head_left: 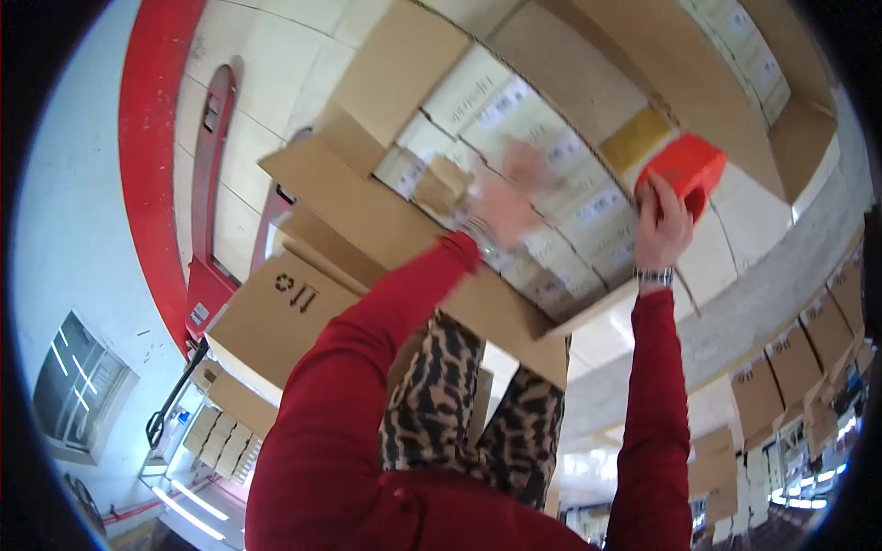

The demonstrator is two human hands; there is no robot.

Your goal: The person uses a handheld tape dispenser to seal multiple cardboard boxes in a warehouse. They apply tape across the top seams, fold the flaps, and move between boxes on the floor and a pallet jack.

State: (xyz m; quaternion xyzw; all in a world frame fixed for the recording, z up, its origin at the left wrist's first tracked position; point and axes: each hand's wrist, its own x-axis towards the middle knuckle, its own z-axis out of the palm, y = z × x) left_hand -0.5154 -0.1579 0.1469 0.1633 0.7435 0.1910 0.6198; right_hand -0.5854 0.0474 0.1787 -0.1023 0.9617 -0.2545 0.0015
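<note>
An open cardboard carton (349, 188) stands in front of me, packed with rows of small white boxes (473, 92) that bear print and labels. My left hand (505, 207) is over these boxes, smeared by motion, so its fingers cannot be made out. Beside it, a crumpled-looking brown piece (443, 185) lies on the white boxes. My right hand (663, 225) is closed on a red tape dispenser (684, 170), just past the carton's right side. Next to the dispenser shows a yellow-brown patch (636, 138) that looks like packing tape.
Another open carton (717, 110) with white boxes stands at the far right. A closed carton (276, 308) is at my left, near a red pallet jack (209, 174) on the tiled floor. Rows of cartons (795, 363) line the right, and a white wall (73, 211) rises at the left.
</note>
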